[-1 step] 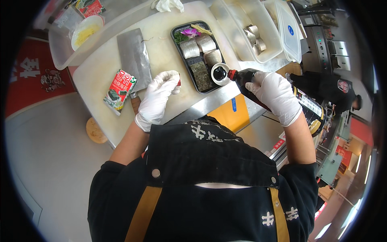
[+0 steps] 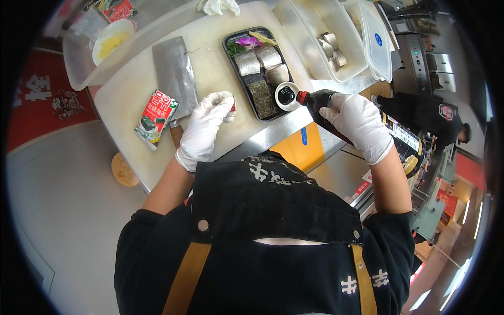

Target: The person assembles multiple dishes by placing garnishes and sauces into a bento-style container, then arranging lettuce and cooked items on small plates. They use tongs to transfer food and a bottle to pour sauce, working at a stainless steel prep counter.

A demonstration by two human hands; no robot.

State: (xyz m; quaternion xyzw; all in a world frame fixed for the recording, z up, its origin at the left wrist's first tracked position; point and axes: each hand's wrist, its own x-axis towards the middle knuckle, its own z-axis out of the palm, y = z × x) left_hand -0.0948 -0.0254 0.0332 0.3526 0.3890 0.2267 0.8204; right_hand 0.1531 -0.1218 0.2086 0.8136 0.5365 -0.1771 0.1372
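My gloved right hand (image 2: 358, 123) grips a large dark sauce bottle (image 2: 321, 107), tilted so its red mouth meets the rim of a small white cup (image 2: 290, 106). Dark liquid (image 2: 286, 95) lies in the cup. The cup sits at the right edge of a black tray (image 2: 266, 116), which holds silvery fish pieces (image 2: 247, 63), a dark seaweed sheet (image 2: 261, 98), a purple flower (image 2: 248, 42) and green leaves. Over the cutting board, my gloved left hand (image 2: 206, 123) pinches a small red cap (image 2: 233, 105), mostly hidden by the fingers.
A cleaver (image 2: 176, 73) and a red-and-green seaweed packet (image 2: 156, 118) lie on the white cutting board (image 2: 126, 102), left of the tray. A clear tub (image 2: 354, 63) with fish pieces stands at the far right. Another person (image 2: 428, 116) bends in the right background.
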